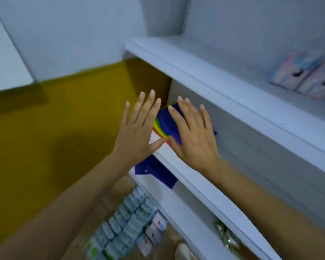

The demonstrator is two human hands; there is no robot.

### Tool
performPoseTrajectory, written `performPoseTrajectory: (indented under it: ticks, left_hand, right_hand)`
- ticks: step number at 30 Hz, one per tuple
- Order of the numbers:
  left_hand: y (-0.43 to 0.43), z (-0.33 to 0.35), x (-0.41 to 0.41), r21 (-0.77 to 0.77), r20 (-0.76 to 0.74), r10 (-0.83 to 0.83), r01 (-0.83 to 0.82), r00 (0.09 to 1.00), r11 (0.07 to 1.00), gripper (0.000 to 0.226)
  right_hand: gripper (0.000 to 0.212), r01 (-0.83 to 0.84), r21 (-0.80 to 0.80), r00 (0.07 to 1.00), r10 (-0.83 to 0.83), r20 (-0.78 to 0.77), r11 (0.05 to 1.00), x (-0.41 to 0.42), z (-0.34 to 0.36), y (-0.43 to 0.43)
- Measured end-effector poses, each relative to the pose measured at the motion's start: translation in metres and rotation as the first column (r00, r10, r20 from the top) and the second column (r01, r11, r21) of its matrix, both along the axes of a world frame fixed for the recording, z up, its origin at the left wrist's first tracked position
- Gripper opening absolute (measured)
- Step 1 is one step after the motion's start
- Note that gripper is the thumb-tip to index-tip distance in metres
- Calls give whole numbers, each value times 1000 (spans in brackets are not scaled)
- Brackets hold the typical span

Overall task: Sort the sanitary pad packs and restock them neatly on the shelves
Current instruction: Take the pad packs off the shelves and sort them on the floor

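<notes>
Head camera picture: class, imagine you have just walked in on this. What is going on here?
A person is restocking white shelves. Both hands are open with straight fingers. The right hand lies flat over a blue pack with rainbow stripes at the left end of the middle shelf. The left hand is beside it, thumb at the pack's front edge. Two pastel packs sit on the upper shelf, a second blue pack shows below, and rows of packs lie on the floor.

The white top shelf (205, 59) lies bare from its left end up to two pastel packs (298, 76) at the far right. Below it, a dark blue rainbow-striped pack (169, 122) fills the left end of the middle shelf (186, 171); rightward that bay is open beneath the top shelf.
</notes>
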State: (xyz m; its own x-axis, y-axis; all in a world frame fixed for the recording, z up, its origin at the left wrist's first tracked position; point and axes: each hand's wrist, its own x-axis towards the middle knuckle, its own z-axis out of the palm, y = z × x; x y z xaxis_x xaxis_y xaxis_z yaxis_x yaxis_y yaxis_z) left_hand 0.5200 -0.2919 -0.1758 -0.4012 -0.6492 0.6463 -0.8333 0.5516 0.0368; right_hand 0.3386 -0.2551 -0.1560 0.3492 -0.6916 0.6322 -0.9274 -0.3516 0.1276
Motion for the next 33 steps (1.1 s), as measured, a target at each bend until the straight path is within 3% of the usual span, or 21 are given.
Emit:
performPoseTrajectory:
  ticks: [7, 17, 24, 29, 33]
  left_hand:
    - [-15, 95, -89, -78, -20, -194, 192, 981, 978, 82]
    - [-28, 126, -247, -19, -39, -475, 475, 879, 880, 88]
    - [-43, 116, -337, 113, -114, -547, 558, 829, 822, 88]
    - [-63, 100, -370, 176, -108, -486, 497, 867, 849, 88]
    - [-83, 86, -374, 178, -85, -459, 466, 884, 866, 83]
  right_hand:
    - [67, 266, -91, 959, -254, 128, 960, -88, 80, 17]
    - [66, 535, -40, 831, -518, 203, 844, -218, 107, 48]
    - [76, 571, 128, 761, -582, 287, 811, -304, 112, 39]
    - [77, 510, 265, 717, -574, 395, 818, -348, 114, 17]
    - [79, 518, 233, 737, -567, 368, 823, -373, 115, -18]
